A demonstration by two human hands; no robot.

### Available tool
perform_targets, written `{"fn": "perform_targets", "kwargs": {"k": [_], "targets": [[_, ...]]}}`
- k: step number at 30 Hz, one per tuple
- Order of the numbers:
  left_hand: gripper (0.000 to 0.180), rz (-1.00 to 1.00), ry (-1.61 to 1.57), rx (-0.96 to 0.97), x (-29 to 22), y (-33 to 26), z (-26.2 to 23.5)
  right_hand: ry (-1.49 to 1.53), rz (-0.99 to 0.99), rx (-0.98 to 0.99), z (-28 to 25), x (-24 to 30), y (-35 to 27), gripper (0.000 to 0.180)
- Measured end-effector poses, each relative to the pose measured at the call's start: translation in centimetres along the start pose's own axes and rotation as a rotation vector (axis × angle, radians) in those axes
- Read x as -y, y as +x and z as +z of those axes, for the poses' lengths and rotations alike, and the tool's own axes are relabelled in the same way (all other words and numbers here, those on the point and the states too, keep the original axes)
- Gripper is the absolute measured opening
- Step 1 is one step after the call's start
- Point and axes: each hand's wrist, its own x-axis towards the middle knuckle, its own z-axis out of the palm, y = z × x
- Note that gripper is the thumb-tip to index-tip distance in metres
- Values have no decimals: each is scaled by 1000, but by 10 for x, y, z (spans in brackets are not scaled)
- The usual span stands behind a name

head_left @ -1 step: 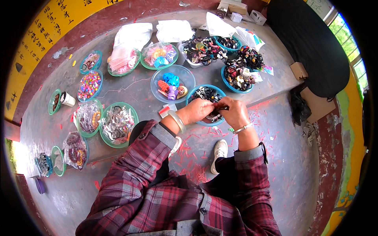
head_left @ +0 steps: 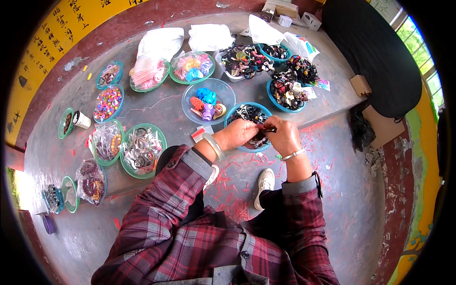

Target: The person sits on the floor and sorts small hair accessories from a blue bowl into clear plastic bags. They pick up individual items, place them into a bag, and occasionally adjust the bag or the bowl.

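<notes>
Nothing shifted since prior frame: left hand [head_left: 241, 133] and right hand [head_left: 284, 136] still pinching dark hair tie [head_left: 267, 129] over blue bowl [head_left: 231, 114].

Dressed in a plaid flannel shirt [head_left: 190, 237] of dark red, maroon and grey checks, buttoned down the front with a small dark button near the placket. Sleeves rolled back to the forearm, showing plain grey cuffs, the left one [head_left: 199, 164] with a button tab, the right one [head_left: 299, 184] likewise turned up. A pale jade-green bangle [head_left: 213, 146] round the left wrist; a thin silver bracelet [head_left: 293, 154] round the right. Dark trousers [head_left: 199, 209] below the shirt. On one foot a white sneaker [head_left: 263, 187] with laces.
</notes>
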Motion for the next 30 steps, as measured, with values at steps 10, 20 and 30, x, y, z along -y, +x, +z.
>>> {"fn": "perform_targets", "kwargs": {"k": [10, 20, 30], "targets": [[32, -49, -140, -3, -3, -2, 1, 147, 24, 147, 1, -7, -1, 19], [31, -38, -247, -59, -8, -3, 0, 724, 245, 176, -17, -4, 3, 26], [31, -38, -378, -54, -12, -5, 0, 196, -26, 41, -13, 0, 0, 17]]}}
